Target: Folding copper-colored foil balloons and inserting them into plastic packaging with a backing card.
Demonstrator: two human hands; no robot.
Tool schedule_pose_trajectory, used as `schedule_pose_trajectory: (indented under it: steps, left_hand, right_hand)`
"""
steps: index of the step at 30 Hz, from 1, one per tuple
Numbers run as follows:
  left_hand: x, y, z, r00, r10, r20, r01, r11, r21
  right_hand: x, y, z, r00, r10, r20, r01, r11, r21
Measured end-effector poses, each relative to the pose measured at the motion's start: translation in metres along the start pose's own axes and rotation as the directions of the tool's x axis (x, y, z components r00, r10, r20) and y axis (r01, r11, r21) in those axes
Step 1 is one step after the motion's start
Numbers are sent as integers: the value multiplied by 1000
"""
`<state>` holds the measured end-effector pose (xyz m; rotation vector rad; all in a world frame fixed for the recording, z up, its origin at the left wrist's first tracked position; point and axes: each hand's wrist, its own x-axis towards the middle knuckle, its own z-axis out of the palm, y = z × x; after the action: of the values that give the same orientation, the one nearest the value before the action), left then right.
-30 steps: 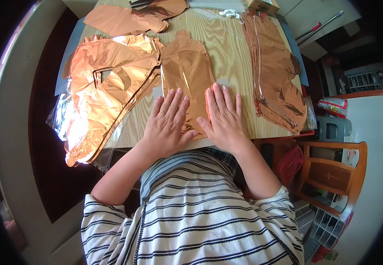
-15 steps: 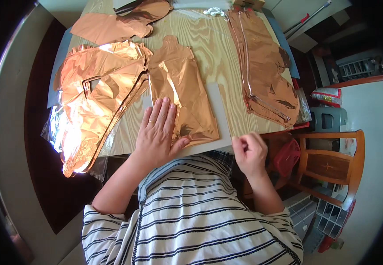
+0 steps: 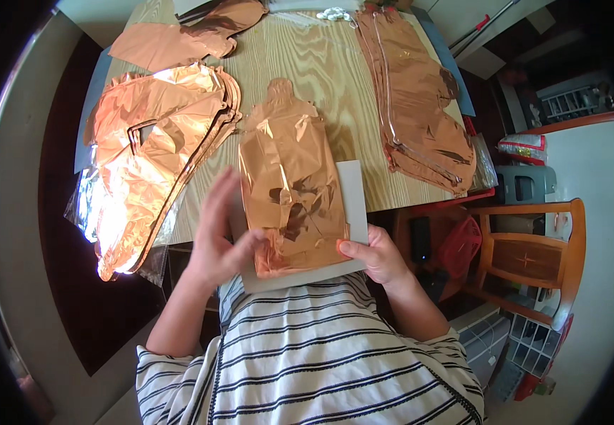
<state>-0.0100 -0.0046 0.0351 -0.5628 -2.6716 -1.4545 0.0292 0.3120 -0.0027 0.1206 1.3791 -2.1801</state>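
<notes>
A flat copper-coloured foil balloon (image 3: 294, 191) lies on a white board (image 3: 351, 191) at the table's front edge, its narrow tab pointing away from me. My right hand (image 3: 378, 255) grips the board's right edge, thumb on top near the foil's lower right corner and the other fingers hidden beneath. Along the left edge is my left hand (image 3: 218, 237), slightly blurred. Its fingers are stretched out beside the board, and its thumb lies over the foil's lower left part.
Stacked copper foil balloons lie on the left (image 3: 158, 142) and right (image 3: 420, 106) of the wooden table (image 3: 307, 49). Another foil piece (image 3: 165, 46) is at the far left, and small white items (image 3: 333, 13) sit at the back. A wooden chair (image 3: 526, 262) stands right.
The board and foil balloon have come toward me, over the table's front edge. My right hand has gone from closed beside the board to gripping it; my left hand has slid to its left edge.
</notes>
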Motion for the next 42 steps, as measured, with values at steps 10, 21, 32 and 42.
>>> schedule_pose_trajectory:
  steps: [10, 21, 32, 42]
  left_hand:
    - [23, 13, -8, 909, -405, 98, 361, 651, -668]
    - [14, 27, -4, 934, -345, 89, 314, 680, -662]
    - [2, 44, -27, 966, -208, 156, 258, 839, -478]
    - [0, 104, -73, 919, -289, 267, 340, 924, -173]
  right_hand:
    - [-18, -18, 0, 984, 34, 176, -17, 995, -96]
    - [25, -58, 29, 926, -370, -69, 327, 881, -341]
    - [-6, -81, 41, 915, -402, -7, 306, 707, -638]
    - [-41, -144, 70, 937, -279, 208, 316, 428, -847]
